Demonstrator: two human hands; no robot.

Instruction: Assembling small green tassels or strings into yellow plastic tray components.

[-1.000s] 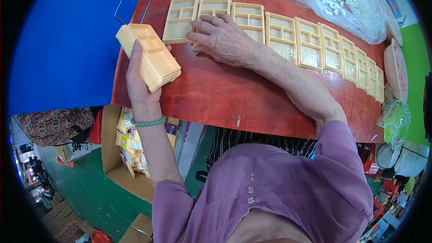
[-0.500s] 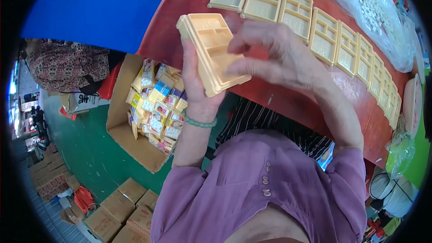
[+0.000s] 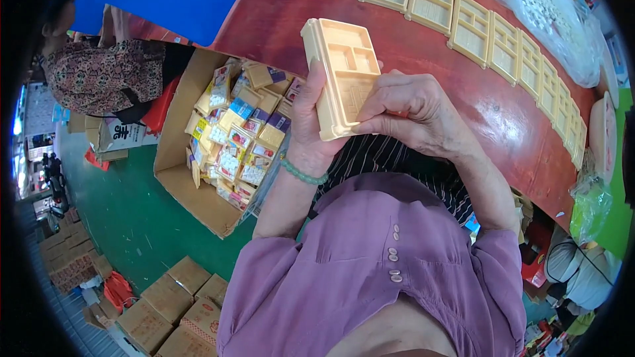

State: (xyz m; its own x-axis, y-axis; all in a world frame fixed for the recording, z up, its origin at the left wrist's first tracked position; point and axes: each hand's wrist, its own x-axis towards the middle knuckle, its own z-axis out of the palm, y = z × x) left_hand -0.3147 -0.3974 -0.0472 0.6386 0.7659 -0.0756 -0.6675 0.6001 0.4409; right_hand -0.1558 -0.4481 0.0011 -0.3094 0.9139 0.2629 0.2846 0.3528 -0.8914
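My left hand (image 3: 309, 109) is closed around the left side of a cream plastic compartment tray (image 3: 357, 86), held tilted above the table's near edge. The tray has one large section and smaller ones beyond it. Its side looks thick; I cannot tell whether several trays are nested together. At the tray's near right corner, my right hand (image 3: 417, 112) pinches the rim between thumb and fingers. The fingertips partly hide that corner. Similar cream trays (image 3: 469, 26) lie in a curved row on the red table (image 3: 271, 20).
Left of my left arm stands an open cardboard box (image 3: 198, 208) full of small packaged trays. A clear bag of white pieces (image 3: 539, 10) lies at the far right. Another person (image 3: 109, 73) is at the left. Closed cartons (image 3: 159, 311) stand on the green floor (image 3: 119, 205).
Both hands and the held tray have shifted right. My right hand has gone from blurred, parted fingers over the tray to a pinch at its near right corner.
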